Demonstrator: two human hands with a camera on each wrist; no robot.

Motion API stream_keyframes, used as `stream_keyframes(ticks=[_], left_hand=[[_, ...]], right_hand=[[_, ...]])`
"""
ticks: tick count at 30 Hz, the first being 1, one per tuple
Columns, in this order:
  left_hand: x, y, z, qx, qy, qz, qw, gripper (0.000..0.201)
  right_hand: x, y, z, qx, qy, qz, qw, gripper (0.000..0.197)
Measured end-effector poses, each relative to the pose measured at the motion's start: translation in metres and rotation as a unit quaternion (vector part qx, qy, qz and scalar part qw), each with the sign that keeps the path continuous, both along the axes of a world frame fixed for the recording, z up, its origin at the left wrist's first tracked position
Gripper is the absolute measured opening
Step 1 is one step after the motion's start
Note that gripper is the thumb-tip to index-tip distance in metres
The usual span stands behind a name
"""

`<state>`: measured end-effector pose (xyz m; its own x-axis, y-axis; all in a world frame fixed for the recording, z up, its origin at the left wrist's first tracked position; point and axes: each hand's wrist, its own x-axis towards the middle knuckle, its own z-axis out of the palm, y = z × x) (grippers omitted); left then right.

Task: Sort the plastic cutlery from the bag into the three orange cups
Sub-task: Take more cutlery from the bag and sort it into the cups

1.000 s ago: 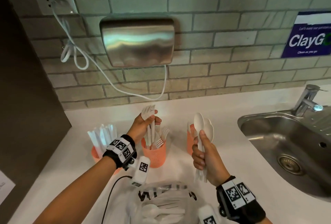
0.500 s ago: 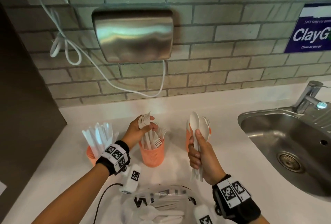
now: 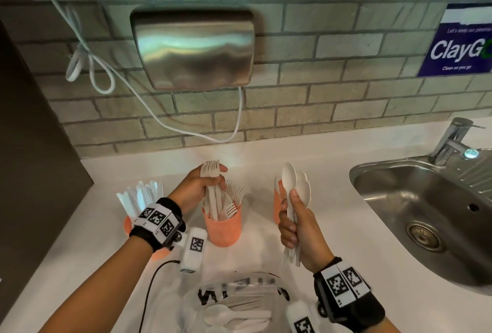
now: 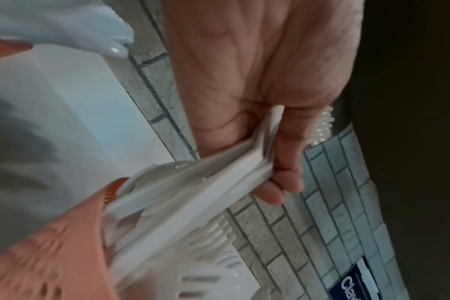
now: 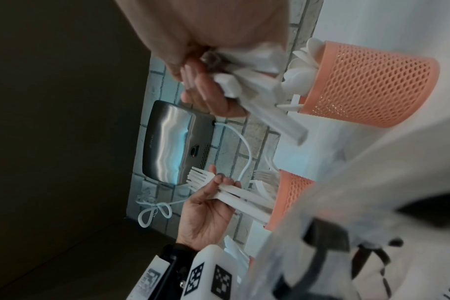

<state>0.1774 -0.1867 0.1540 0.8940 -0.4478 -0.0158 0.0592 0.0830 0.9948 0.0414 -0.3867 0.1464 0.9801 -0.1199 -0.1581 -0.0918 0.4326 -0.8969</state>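
Note:
My left hand (image 3: 201, 185) grips a bundle of white plastic forks (image 3: 211, 170), whose handles reach down into the middle orange cup (image 3: 223, 229) among other forks; the same forks (image 4: 234, 168) show in the left wrist view. My right hand (image 3: 298, 223) holds a bunch of white spoons (image 3: 295, 182) upright, in front of the right orange cup (image 3: 278, 201), which has spoons in it and shows as the mesh cup (image 5: 368, 85) in the right wrist view. The left orange cup (image 3: 127, 225) holds knives (image 3: 141, 197). The clear bag (image 3: 239, 303) with more cutlery lies near me.
A steel sink (image 3: 426, 205) with a tap (image 3: 452, 138) sits at the right. A metal hand dryer (image 3: 193, 45) and its white cable (image 3: 90, 66) hang on the brick wall. A dark cabinet side (image 3: 32, 146) bounds the white counter (image 3: 261, 151) at the left.
My left hand has lowered the forks, so their handles now sit inside the middle cup. My right hand has kept the spoons near the right cup.

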Motion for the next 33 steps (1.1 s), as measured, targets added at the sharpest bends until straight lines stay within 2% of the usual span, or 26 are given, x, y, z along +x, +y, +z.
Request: stream_keyframes(ticks=[2,5,9,14,16,18,20,21,23,26,27,28,29,31,33], left_hand=[[0.003,0.002,0.001,-0.016,0.027,0.004,0.999,0.018],[0.009,0.003,-0.004,-0.04,0.072,0.022,0.996,0.022],[0.01,-0.003,-0.013,-0.001,0.082,0.023,0.996,0.024],[0.011,-0.005,-0.016,0.11,-0.024,0.024,0.993,0.02],[0.012,-0.005,-0.017,0.144,-0.093,0.058,0.983,0.022],[0.012,-0.006,-0.021,0.2,-0.182,0.095,0.958,0.027],[0.004,-0.005,-0.029,0.281,-0.279,0.092,0.914,0.013],[-0.001,-0.004,-0.034,0.334,-0.325,0.071,0.882,0.021],[-0.007,-0.001,-0.042,0.445,-0.38,0.021,0.811,0.063],[-0.003,0.001,-0.045,0.569,-0.399,0.017,0.719,0.092],[-0.002,0.002,-0.045,0.599,-0.393,0.013,0.697,0.105],[-0.001,0.003,-0.045,0.616,-0.386,0.009,0.687,0.11],[0.0,0.004,-0.045,0.609,-0.383,0.016,0.695,0.109],[-0.001,0.008,-0.044,0.562,-0.385,0.028,0.731,0.102],[-0.004,0.01,-0.043,0.543,-0.396,0.012,0.74,0.101]], right_hand=[[-0.001,0.0,-0.001,0.0,-0.001,-0.002,1.0,0.04],[-0.001,-0.002,-0.001,-0.001,-0.001,-0.006,1.0,0.04],[-0.002,-0.004,-0.003,-0.001,0.001,-0.011,1.0,0.039],[-0.002,-0.006,-0.005,-0.002,0.007,-0.016,1.0,0.04],[-0.001,-0.007,-0.005,-0.003,0.006,-0.018,1.0,0.039],[0.0,-0.006,-0.004,-0.005,0.002,-0.017,1.0,0.039],[0.001,-0.005,-0.004,-0.005,-0.001,-0.013,1.0,0.04],[0.001,-0.004,-0.003,-0.004,-0.001,-0.011,1.0,0.04],[0.002,-0.001,-0.003,-0.004,0.0,-0.007,1.0,0.04],[0.003,0.002,-0.002,-0.009,-0.003,-0.002,1.0,0.04],[0.003,0.002,-0.001,-0.011,-0.003,-0.001,1.0,0.04],[0.003,0.002,-0.001,-0.013,-0.002,0.0,1.0,0.04],[0.003,0.002,-0.001,-0.013,-0.001,0.0,1.0,0.04],[0.003,0.0,-0.001,-0.007,0.0,-0.005,1.0,0.04],[0.003,-0.003,-0.001,-0.004,0.001,-0.01,1.0,0.04]])
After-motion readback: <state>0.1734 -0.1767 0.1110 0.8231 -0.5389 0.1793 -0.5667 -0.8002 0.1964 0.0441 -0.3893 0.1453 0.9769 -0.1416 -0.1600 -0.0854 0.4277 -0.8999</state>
